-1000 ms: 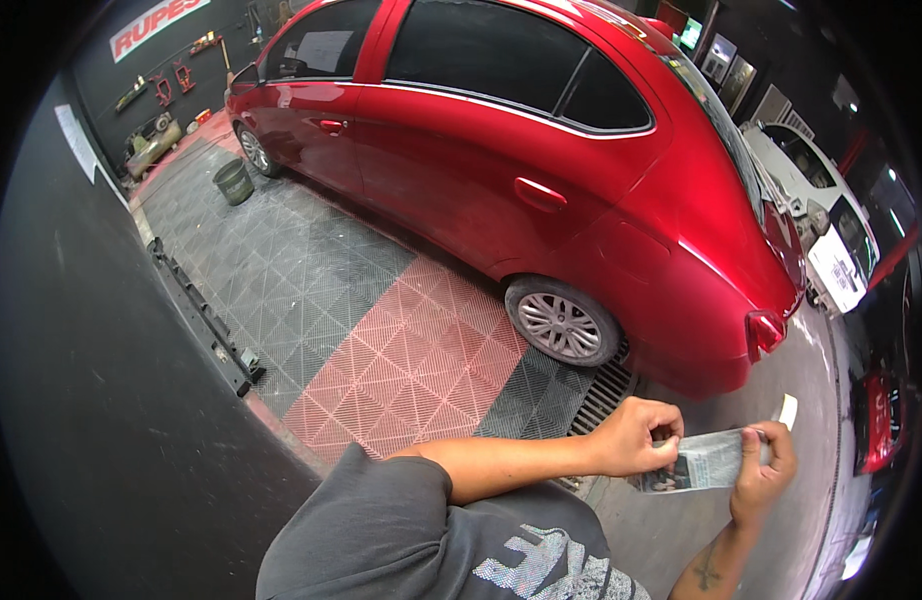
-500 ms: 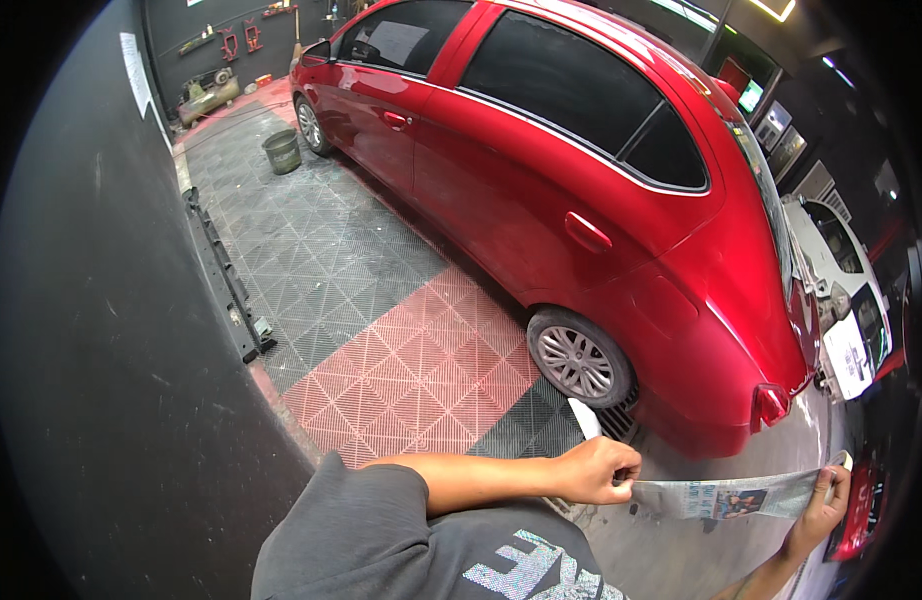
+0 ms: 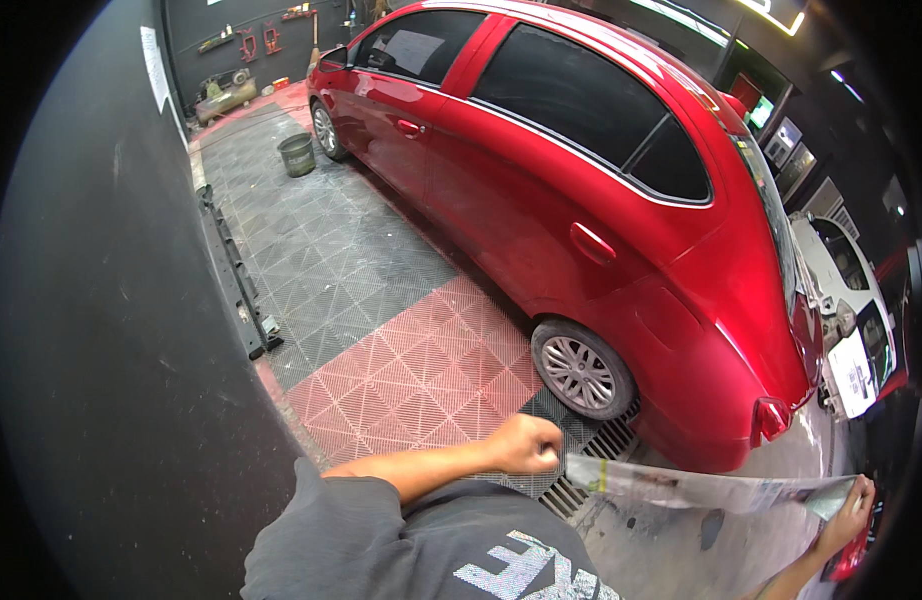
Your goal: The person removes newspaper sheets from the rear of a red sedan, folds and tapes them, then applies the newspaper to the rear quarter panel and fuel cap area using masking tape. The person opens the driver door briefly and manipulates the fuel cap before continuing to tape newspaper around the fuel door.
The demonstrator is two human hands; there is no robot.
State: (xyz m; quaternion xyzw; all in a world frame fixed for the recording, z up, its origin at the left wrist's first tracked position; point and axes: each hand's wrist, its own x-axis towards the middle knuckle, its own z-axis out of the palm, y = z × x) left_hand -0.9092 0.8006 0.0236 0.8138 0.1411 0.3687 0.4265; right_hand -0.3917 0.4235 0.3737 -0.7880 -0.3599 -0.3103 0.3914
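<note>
A long narrow strip of newspaper (image 3: 701, 490) is stretched between my two hands, low in the view behind the red car (image 3: 621, 250). My left hand (image 3: 526, 443) is closed in a fist at the strip's left end, slightly blurred; the exact grip of its fingertips is hidden. At the other end my right hand (image 3: 853, 512) pinches the paper, where a pale greenish part of it shows beside the fingers. The strip runs nearly level, sagging little, and passes below the car's rear wheel (image 3: 581, 368) and rear corner without visibly touching them.
A dark wall (image 3: 101, 330) rises on the left, with a long black part (image 3: 231, 270) lying along its foot. A dark bucket (image 3: 297, 155) stands near the front wheel. A floor drain grate (image 3: 581, 480) lies beside the rear wheel. Behind the car is a white vehicle (image 3: 841, 250).
My left hand has moved left and slightly up, and more of the newspaper strip now spans between the hands. My right hand has shifted slightly right and down.
</note>
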